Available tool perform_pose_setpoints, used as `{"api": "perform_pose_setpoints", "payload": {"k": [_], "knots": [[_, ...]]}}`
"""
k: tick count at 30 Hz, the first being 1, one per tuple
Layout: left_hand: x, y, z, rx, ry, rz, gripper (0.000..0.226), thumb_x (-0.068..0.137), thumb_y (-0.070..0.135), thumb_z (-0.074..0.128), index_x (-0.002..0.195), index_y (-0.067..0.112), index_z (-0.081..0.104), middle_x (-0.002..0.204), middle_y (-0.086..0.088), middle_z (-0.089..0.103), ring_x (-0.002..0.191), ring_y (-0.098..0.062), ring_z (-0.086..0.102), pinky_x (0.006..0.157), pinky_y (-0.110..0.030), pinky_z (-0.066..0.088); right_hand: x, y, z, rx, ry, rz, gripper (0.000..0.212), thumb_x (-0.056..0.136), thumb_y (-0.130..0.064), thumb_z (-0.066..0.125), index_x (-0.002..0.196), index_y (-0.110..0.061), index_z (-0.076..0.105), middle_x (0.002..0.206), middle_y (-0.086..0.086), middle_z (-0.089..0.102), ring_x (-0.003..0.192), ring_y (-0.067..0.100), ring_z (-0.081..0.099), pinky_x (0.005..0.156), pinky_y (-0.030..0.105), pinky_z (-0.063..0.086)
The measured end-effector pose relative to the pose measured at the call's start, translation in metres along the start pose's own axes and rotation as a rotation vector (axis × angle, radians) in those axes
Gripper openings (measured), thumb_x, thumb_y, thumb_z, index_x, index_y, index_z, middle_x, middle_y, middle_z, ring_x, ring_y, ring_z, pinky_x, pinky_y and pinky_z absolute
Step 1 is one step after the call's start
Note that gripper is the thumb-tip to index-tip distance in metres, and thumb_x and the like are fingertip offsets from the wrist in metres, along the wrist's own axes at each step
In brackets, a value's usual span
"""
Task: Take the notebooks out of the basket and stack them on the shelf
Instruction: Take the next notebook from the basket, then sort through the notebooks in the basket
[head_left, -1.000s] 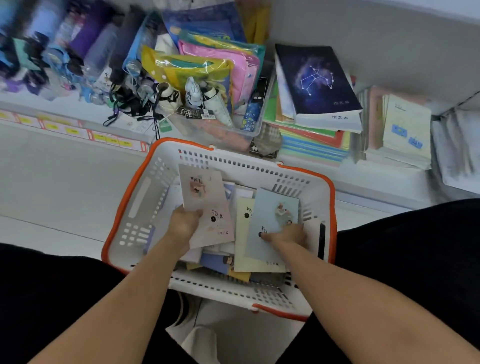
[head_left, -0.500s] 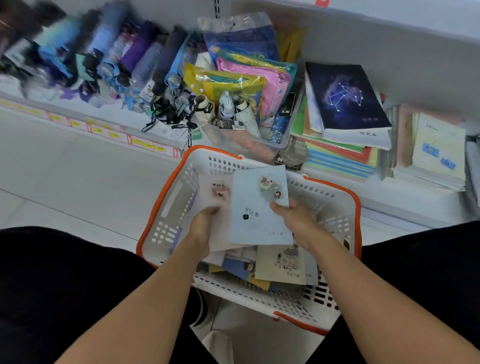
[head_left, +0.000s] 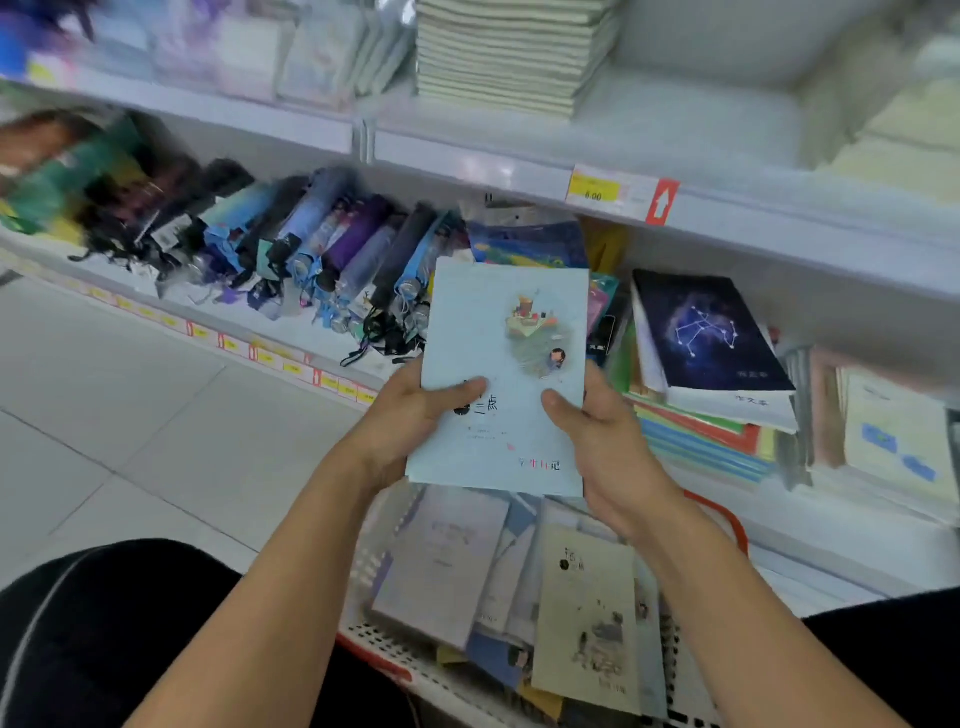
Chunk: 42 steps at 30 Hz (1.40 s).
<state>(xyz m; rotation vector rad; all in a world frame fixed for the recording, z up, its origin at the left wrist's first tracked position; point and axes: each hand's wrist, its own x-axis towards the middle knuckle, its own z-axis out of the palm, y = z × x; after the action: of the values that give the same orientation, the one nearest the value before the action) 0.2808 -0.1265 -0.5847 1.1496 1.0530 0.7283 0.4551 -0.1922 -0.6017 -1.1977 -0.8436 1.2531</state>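
Pale-blue paper notebook (head_left: 498, 374) held up above white plastic basket (head_left: 395, 644) (orange rim), left hand (head_left: 410, 415) and right hand (head_left: 597, 431) gripping its side edges, thumbs on cover; more notebooks (head_left: 582, 613) lie in basket.

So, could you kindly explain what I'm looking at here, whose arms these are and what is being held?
There is no machine: a person wears a camera on the head, looking forward and down, so the arms are their own. The left hand and right hand together grip a pale blue notebook, thumbs on its cover, raised in front of the shop shelves. Below it sits a white basket with an orange rim, with more notebooks lying inside. On the lower shelf are folded umbrellas and a dark starry notebook on a pile.
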Motion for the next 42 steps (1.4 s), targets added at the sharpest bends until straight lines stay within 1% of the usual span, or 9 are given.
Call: {"api": "perform_pose_setpoints", "payload": {"k": [3,6,11,16,24,28,32,36,42], "knots": [[-0.002,0.078,-0.001,0.155,0.045,0.280,0.029,0.089,0.021,0.069,0.115,0.021,0.058,0.106,-0.001,0.072,0.091,-0.022,0.071,0.073,-0.039,0.059,0.015,-0.078,0.020,-0.033,0.084,-0.194,0.038,0.100,0.002,0.046,0.131,-0.019,0.056,0.122,-0.001,0.070,0.111,0.026,0.067,0.092,0.052,0.054],[-0.004,0.134,-0.001,0.289,-0.028,0.400,0.021,0.097,0.029,0.055,0.117,0.025,0.054,0.079,0.000,0.069,0.047,-0.024,0.055,0.038,-0.025,0.040,0.037,-0.148,0.026,-0.036,0.149,-0.286,0.030,0.101,-0.004,0.048,0.123,-0.021,0.059,0.121,0.003,0.069,0.105,0.022,0.069,0.090,0.052,0.056],[0.039,0.229,0.000,0.183,-0.004,0.504,0.024,0.105,0.024,0.041,0.121,0.013,0.054,0.049,0.010,0.047,0.037,-0.005,0.031,0.036,-0.015,0.026,0.067,-0.247,0.040,-0.029,-0.068,-0.209,0.023,0.104,-0.018,0.047,0.126,-0.024,0.051,0.112,0.006,0.072,0.076,0.027,0.075,0.058,0.041,0.062],[0.104,0.306,0.008,0.044,0.018,0.391,0.021,0.103,0.019,0.046,0.109,0.000,0.053,0.063,-0.005,0.044,0.040,-0.006,0.031,0.033,-0.015,0.023,0.132,-0.300,0.045,0.057,0.081,-0.159,0.012,0.104,-0.003,0.042,0.108,-0.005,0.053,0.086,0.011,0.059,0.037,0.009,0.050,0.034,0.016,0.042],[0.195,0.351,0.023,-0.138,0.096,0.390,0.015,0.099,0.001,0.049,0.109,-0.006,0.058,0.076,-0.012,0.060,0.064,-0.016,0.059,0.053,-0.017,0.057,0.231,-0.352,0.033,0.118,0.104,-0.118,0.027,0.098,0.013,0.042,0.080,-0.001,0.056,0.076,0.014,0.055,0.042,0.013,0.050,0.035,0.012,0.042],[0.229,0.353,0.024,-0.148,0.194,0.434,0.011,0.093,-0.008,0.053,0.101,0.000,0.055,0.082,-0.008,0.060,0.069,-0.015,0.062,0.055,-0.018,0.057,0.263,-0.357,0.024,-0.085,0.129,-0.147,0.007,0.088,0.008,0.065,0.084,0.005,0.060,0.072,0.013,0.054,0.052,0.014,0.051,0.039,0.014,0.045],[0.260,0.357,0.014,-0.332,0.308,0.374,0.015,0.092,-0.015,0.047,0.097,-0.002,0.051,0.094,-0.023,0.058,0.063,-0.026,0.059,0.034,-0.025,0.047,0.282,-0.349,0.019,-0.358,0.203,-0.200,0.021,0.080,-0.006,0.080,0.092,0.003,0.066,0.062,0.006,0.053,0.047,0.011,0.044,0.044,0.018,0.041],[0.280,0.353,0.011,-0.359,0.417,0.397,0.010,0.092,-0.008,0.045,0.087,0.000,0.049,0.081,-0.020,0.058,0.040,-0.022,0.058,0.034,-0.022,0.041,0.302,-0.339,0.010,-0.572,0.298,-0.247,0.031,0.077,-0.028,0.084,0.083,-0.006,0.064,0.058,0.004,0.054,0.039,0.011,0.044,0.042,0.021,0.040],[0.276,0.348,0.013,-0.119,0.408,0.512,0.018,0.085,-0.011,0.065,0.101,-0.007,0.059,0.087,-0.018,0.059,0.062,-0.022,0.058,0.037,-0.017,0.048,0.311,-0.331,0.002,-0.738,0.337,-0.354,0.044,0.076,-0.044,0.081,0.063,-0.008,0.058,0.053,0.004,0.058,0.048,0.015,0.054,0.060,0.028,0.048]]}}
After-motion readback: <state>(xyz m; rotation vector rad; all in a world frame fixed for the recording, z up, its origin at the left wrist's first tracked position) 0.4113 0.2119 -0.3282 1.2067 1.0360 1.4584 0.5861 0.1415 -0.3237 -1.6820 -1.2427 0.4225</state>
